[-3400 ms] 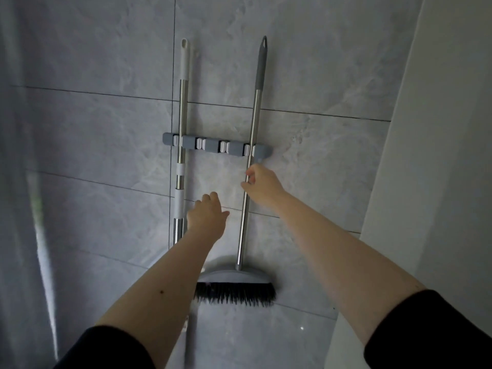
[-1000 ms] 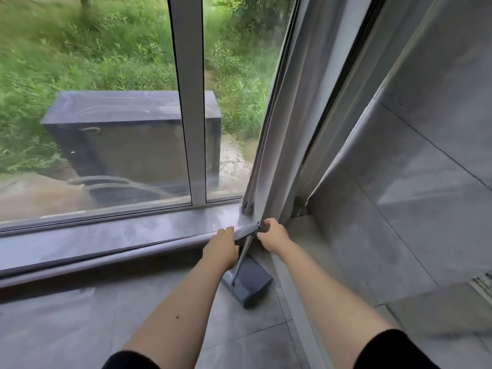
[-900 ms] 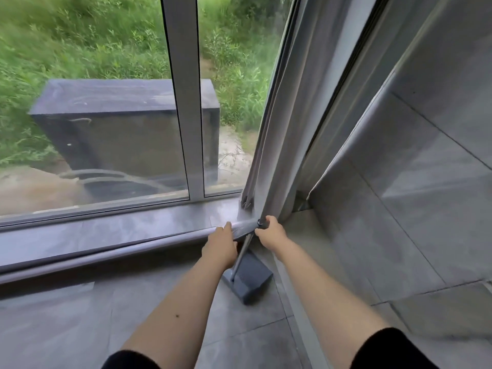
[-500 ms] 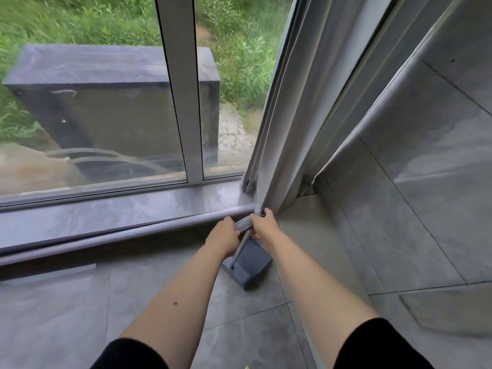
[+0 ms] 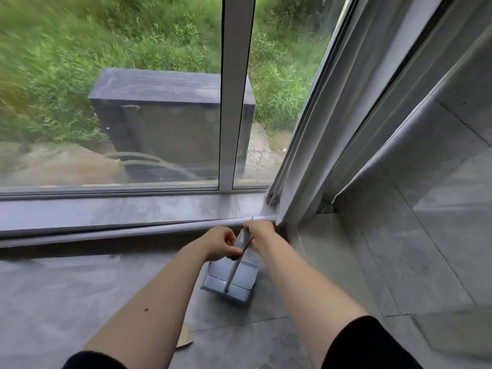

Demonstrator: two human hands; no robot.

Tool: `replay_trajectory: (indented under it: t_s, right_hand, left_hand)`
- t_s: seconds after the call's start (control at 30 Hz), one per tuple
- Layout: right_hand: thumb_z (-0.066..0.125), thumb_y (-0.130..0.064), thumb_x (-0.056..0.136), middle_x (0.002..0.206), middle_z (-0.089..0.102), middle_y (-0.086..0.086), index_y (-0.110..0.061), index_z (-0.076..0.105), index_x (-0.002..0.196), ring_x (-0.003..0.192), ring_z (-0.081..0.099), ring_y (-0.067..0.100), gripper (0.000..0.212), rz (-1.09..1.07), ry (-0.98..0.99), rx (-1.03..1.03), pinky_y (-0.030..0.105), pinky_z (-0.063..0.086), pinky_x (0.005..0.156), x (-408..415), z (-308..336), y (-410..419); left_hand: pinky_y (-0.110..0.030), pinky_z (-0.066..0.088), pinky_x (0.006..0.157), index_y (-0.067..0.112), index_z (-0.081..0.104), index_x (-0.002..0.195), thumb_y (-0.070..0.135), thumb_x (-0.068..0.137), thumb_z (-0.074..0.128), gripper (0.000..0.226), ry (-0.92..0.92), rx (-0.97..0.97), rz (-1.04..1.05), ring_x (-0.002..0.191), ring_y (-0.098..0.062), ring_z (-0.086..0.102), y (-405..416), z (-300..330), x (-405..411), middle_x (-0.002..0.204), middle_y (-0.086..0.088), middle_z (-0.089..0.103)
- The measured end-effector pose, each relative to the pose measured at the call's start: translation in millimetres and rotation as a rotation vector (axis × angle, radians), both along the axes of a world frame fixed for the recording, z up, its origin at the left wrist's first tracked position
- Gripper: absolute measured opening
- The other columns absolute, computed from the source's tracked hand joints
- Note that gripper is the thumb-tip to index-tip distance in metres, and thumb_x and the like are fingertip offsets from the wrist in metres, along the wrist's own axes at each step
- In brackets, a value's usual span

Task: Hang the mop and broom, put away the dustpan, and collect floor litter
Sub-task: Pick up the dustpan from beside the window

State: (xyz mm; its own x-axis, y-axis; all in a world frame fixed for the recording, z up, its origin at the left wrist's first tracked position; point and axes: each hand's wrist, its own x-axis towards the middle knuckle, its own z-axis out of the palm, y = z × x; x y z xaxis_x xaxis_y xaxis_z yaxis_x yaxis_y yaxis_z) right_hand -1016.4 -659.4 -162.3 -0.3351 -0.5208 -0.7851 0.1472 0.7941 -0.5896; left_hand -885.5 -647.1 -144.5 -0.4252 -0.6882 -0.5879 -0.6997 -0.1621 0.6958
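A grey dustpan (image 5: 231, 282) stands on the floor tiles near the corner by the window, with a thin metal handle (image 5: 234, 267) rising from it. My left hand (image 5: 222, 242) is curled around the upper part of that handle. My right hand (image 5: 259, 231) grips the handle's top end just beside it. A small tan scrap of litter (image 5: 184, 339) lies on the floor beside my left forearm. The mop and broom are out of view.
A grey curtain (image 5: 319, 129) hangs down to the right of my hands. A low window sill (image 5: 119, 211) with a raised ledge runs along the glass. A tiled wall (image 5: 439, 209) closes the right side. Outside stand a dark box and grass.
I turned from the wall rack, where the mop and broom hang, to the window corner. Both hands closed on the dustpan handle, and the dustpan has shifted slightly toward me.
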Motion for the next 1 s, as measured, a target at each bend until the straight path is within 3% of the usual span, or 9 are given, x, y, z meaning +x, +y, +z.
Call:
replay_trajectory:
  t_s: [0.07,0.13,0.17,0.4,0.6,0.7,0.8,0.87,1.0]
  right_hand:
    - [0.059,-0.004,0.087,0.095,0.059,0.016,0.001,0.054,0.112,0.1,0.066,0.03,0.027,0.047,-0.032,-0.026,0.042,0.055,0.091,31,15,8]
    - [0.059,-0.003,0.086,0.082,0.056,0.009,-0.007,0.054,0.088,0.076,0.063,0.02,0.006,0.123,-0.068,-0.075,0.031,0.057,0.069,57,28,16]
    - [0.059,-0.004,0.086,0.077,0.054,0.006,-0.01,0.052,0.081,0.066,0.057,0.016,0.011,0.186,-0.071,-0.098,0.027,0.051,0.06,81,38,26]
    - [0.054,0.003,0.088,0.066,0.05,0.014,0.0,0.051,0.076,0.041,0.054,0.018,0.013,0.384,-0.107,-0.156,0.012,0.035,0.027,230,90,98]
    - [0.063,-0.001,0.085,0.067,0.053,0.015,0.003,0.052,0.09,0.053,0.053,0.02,0.012,0.625,-0.006,-0.252,0.014,0.033,0.028,338,119,168]
    - [0.059,-0.007,0.091,0.068,0.051,0.006,-0.003,0.051,0.079,0.066,0.056,0.02,0.014,0.797,0.024,-0.251,0.018,0.044,0.048,402,138,205]
    - [0.063,-0.007,0.088,0.074,0.055,0.012,-0.001,0.053,0.095,0.073,0.058,0.023,0.013,0.866,0.018,-0.268,0.025,0.048,0.058,458,148,233]
    - [0.063,-0.008,0.088,0.08,0.056,0.011,-0.003,0.054,0.085,0.076,0.059,0.022,0.01,0.971,0.01,-0.281,0.029,0.051,0.068,489,152,247]
    - [0.057,-0.005,0.09,0.072,0.051,0.004,-0.011,0.048,0.068,0.062,0.051,0.015,0.025,1.1,-0.046,-0.28,0.029,0.051,0.072,548,156,265]
  left_hand:
    - [-0.018,0.039,0.052,0.012,0.061,0.084,0.019,0.084,0.067,0.009,-0.013,-0.022,0.036,0.06,-0.008,0.054,12,21,35,0.075,-0.004,0.063]
    - [-0.018,0.04,0.053,0.008,0.067,0.09,0.019,0.089,0.06,0.013,-0.018,-0.049,0.093,0.061,-0.009,0.055,24,37,62,0.079,-0.008,0.064]
    - [-0.018,0.041,0.054,0.007,0.068,0.091,0.019,0.09,0.058,0.016,-0.024,-0.066,0.147,0.062,-0.01,0.055,38,48,86,0.08,-0.01,0.064]
    - [-0.021,0.047,0.059,0.007,0.067,0.096,0.022,0.092,0.056,0.019,-0.003,-0.111,0.42,0.074,-0.016,0.058,142,89,225,0.087,-0.01,0.065]
    - [-0.019,0.047,0.057,0.003,0.069,0.097,0.022,0.089,0.061,0.022,0.019,-0.133,0.589,0.071,-0.013,0.058,233,113,326,0.082,-0.006,0.065]
    - [-0.018,0.047,0.058,0.012,0.067,0.085,0.023,0.088,0.061,0.013,0.006,-0.137,0.669,0.071,-0.011,0.058,279,126,382,0.077,-0.002,0.064]
    - [-0.02,0.048,0.062,0.013,0.063,0.084,0.026,0.087,0.061,0.014,-0.024,-0.162,0.748,0.072,-0.014,0.056,318,137,429,0.078,-0.004,0.062]
    - [-0.02,0.048,0.064,0.014,0.063,0.082,0.026,0.087,0.061,0.013,-0.035,-0.165,0.8,0.073,-0.014,0.059,338,141,458,0.077,-0.003,0.063]
    - [-0.017,0.049,0.062,0.018,0.065,0.083,0.023,0.087,0.062,0.007,-0.039,-0.175,0.912,0.071,-0.007,0.061,369,141,509,0.075,0.003,0.066]
